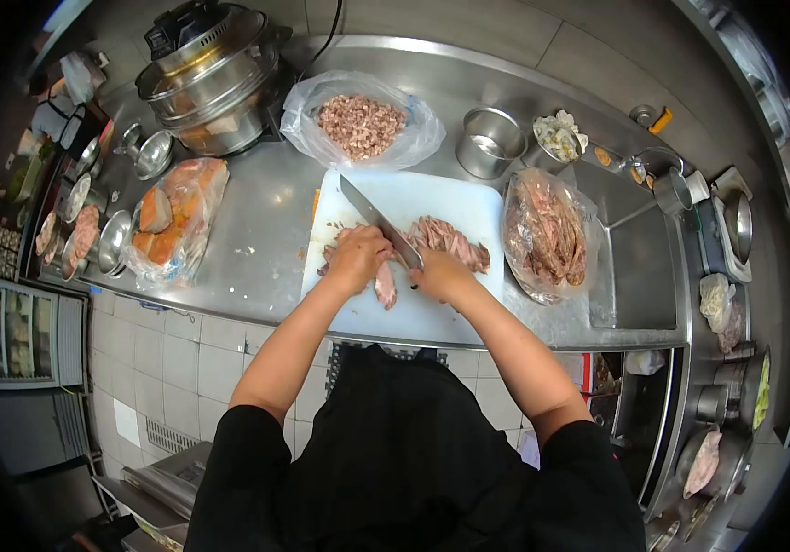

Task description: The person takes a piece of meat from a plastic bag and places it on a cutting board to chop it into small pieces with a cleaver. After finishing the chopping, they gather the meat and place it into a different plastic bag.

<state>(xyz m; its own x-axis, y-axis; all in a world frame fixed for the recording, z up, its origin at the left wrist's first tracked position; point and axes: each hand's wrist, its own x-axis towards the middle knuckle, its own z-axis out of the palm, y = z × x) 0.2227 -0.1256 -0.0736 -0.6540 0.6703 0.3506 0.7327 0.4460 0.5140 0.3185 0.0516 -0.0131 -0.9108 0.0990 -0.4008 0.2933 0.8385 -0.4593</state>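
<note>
A white cutting board [450, 198] lies on the steel counter in front of me. My right hand [443, 274] is closed round the handle of a large kitchen knife [372, 213], whose blade points up and to the left across the board. With curled fingers, my left hand [358, 259] presses on a piece of meat [385, 286] just left of the blade. Part of that meat is hidden under the hand. To the right of the knife lies a heap of sliced meat [450, 241].
Behind the board sits a plastic bag of diced meat [363, 127]. A bag of meat pieces [549, 235] stands at its right, near a steel pot [490, 143] and the sink [639, 267]. To the left are bagged orange-brown chunks [174, 216] and a large round appliance [211, 87].
</note>
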